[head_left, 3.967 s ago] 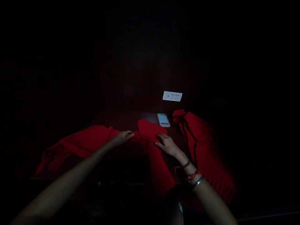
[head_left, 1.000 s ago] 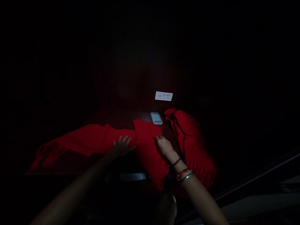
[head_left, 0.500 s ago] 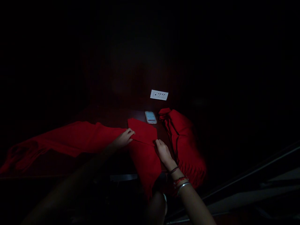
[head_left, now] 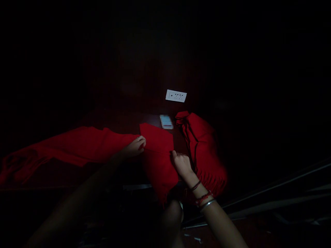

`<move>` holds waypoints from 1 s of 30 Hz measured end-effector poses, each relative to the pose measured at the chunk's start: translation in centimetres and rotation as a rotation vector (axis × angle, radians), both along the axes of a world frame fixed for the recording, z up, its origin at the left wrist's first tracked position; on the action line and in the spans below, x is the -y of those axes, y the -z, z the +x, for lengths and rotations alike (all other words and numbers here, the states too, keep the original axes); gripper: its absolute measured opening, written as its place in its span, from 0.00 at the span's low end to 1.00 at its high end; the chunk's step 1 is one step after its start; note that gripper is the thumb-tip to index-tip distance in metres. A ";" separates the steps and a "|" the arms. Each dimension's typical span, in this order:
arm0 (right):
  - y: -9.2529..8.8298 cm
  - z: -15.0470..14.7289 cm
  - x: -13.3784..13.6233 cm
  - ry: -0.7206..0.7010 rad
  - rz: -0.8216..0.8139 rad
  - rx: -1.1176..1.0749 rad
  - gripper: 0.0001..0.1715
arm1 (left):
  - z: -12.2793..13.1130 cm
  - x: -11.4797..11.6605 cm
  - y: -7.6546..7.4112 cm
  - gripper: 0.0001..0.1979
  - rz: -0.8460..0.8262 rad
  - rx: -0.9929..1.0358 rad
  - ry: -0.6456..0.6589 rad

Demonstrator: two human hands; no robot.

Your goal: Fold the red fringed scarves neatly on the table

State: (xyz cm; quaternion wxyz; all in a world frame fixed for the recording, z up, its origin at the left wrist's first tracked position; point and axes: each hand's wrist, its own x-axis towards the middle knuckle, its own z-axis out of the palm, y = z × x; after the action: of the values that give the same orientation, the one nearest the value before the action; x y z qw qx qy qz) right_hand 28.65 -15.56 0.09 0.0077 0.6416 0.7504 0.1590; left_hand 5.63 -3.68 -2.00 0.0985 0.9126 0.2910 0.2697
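Observation:
A red fringed scarf (head_left: 157, 162) lies across a dark tabletop, one end stretched to the left and a folded part hanging over the front edge. My left hand (head_left: 136, 145) is closed on the scarf at the left side of the fold. At the fold's right side, my right hand (head_left: 181, 164) pinches the scarf's edge, with bracelets on that wrist. To the right of it, a second red fringed cloth (head_left: 205, 148) lies folded in a pile. Some of the cloth under my fingers is hidden.
Behind the scarf lies a small pale, pixelated rectangular item (head_left: 166, 122). A white socket panel (head_left: 176, 96) is on the dark upright surface at the back. A knee (head_left: 172, 213) shows below the table edge. Most of the surroundings are too dark to make out.
The whole view has shifted, so the table things sit slightly higher. My right hand has moved slightly down along the scarf's right edge; both hands keep their hold.

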 end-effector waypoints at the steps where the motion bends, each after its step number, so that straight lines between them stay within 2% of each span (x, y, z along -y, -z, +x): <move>1: 0.1 -0.1 -0.2 0.015 0.043 -0.007 0.11 | -0.1 0.0 0.1 0.06 -0.005 0.006 -0.002; 5: 0.6 -0.3 -0.9 0.071 0.093 -0.009 0.10 | 0.1 -0.2 0.3 0.05 -0.012 0.012 -0.020; 8: 0.4 -0.6 -1.1 0.163 0.036 -0.022 0.13 | 0.6 -0.3 0.4 0.04 -0.007 -0.003 -0.044; 11: -0.8 -1.3 -0.6 0.267 -0.067 -0.064 0.16 | 0.7 -0.2 0.3 0.08 -0.004 -0.052 -0.074; 14: -2.8 -2.0 -0.3 0.336 -0.143 -0.114 0.16 | 0.3 0.2 0.2 0.17 -0.021 -0.148 -0.159; 15: -3.3 -2.3 -0.4 0.313 -0.129 -0.132 0.16 | 0.0 0.5 0.3 0.23 -0.041 -0.184 -0.233; 17: -3.8 -2.8 -1.0 0.172 -0.059 -0.180 0.19 | -0.8 0.9 0.4 0.34 -0.108 -0.268 -0.407; 20: -2.7 -3.6 -2.5 -0.092 -0.066 -0.263 0.25 | -1.9 1.2 0.6 0.42 -0.235 -0.416 -0.537; 22: -1.3 -3.7 -3.5 -0.143 -0.169 -0.288 0.26 | -2.7 1.3 0.4 0.45 -0.308 -0.489 -0.555; 24: -0.1 -3.5 -4.4 -0.098 -0.272 -0.295 0.26 | -3.4 1.3 0.0 0.46 -0.375 -0.540 -0.577; 26: 0.4 -3.2 -5.1 -0.030 -0.342 -0.304 0.28 | -3.9 1.3 -0.5 0.47 -0.420 -0.582 -0.597; 30: -0.5 -3.6 -5.6 0.101 -0.418 -0.302 0.31 | -4.1 1.5 -1.6 0.49 -0.479 -0.632 -0.606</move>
State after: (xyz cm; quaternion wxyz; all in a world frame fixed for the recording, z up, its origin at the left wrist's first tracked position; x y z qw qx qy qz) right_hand 25.03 -9.99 0.56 0.0358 0.6790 0.7267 -0.0975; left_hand 1.50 -5.19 -0.38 0.1293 0.7759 0.6125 -0.0780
